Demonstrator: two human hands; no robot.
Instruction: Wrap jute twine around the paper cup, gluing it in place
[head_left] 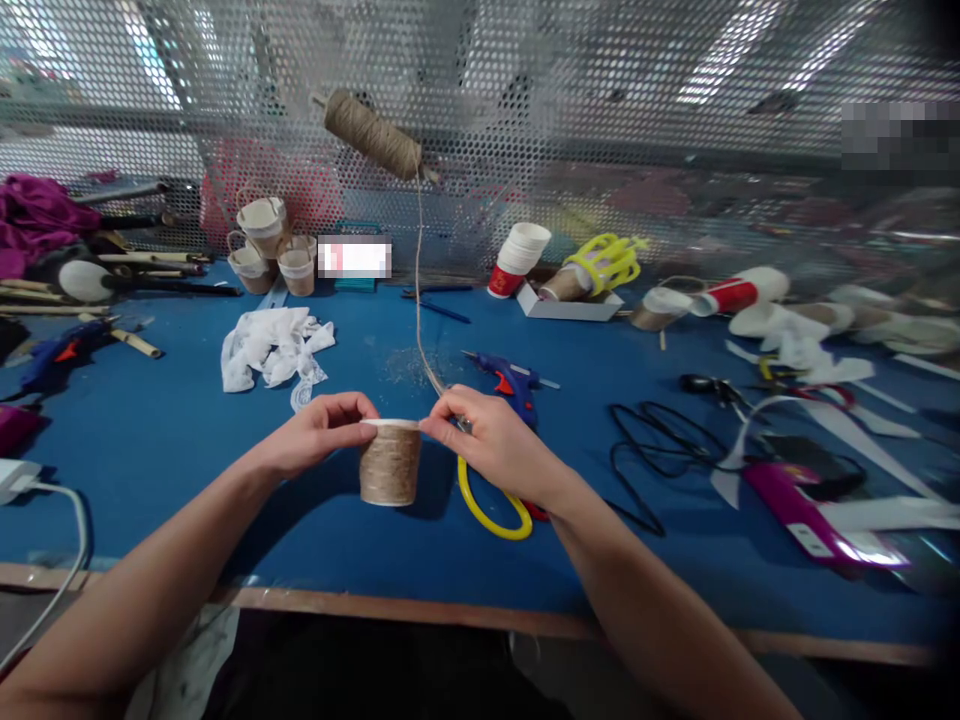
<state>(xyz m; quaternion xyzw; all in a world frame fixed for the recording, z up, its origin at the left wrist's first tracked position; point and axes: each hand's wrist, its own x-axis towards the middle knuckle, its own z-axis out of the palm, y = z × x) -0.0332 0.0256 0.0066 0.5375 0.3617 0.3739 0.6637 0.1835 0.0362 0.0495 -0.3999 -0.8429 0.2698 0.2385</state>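
A crumpled heap of white lace (274,348) lies on the blue bench (180,430), left of centre in my head view. Next, my left hand (330,432) has its fingers gripping the rim of a twine-wrapped cup (390,468), upright near the bench's front edge. From a spool (373,135) above, twine (418,270) drops to my right hand (484,430), whose fingers pinch it beside the cup's rim. Yellow-handled scissors (495,520) lie partly under that hand; a blue glue gun (514,383) sits just beyond.

Craft workshop: blue workbench (180,420), 2 glue guns (517,392), scissors (517,531), twine spool (373,133), perforated metal screen (525,130).
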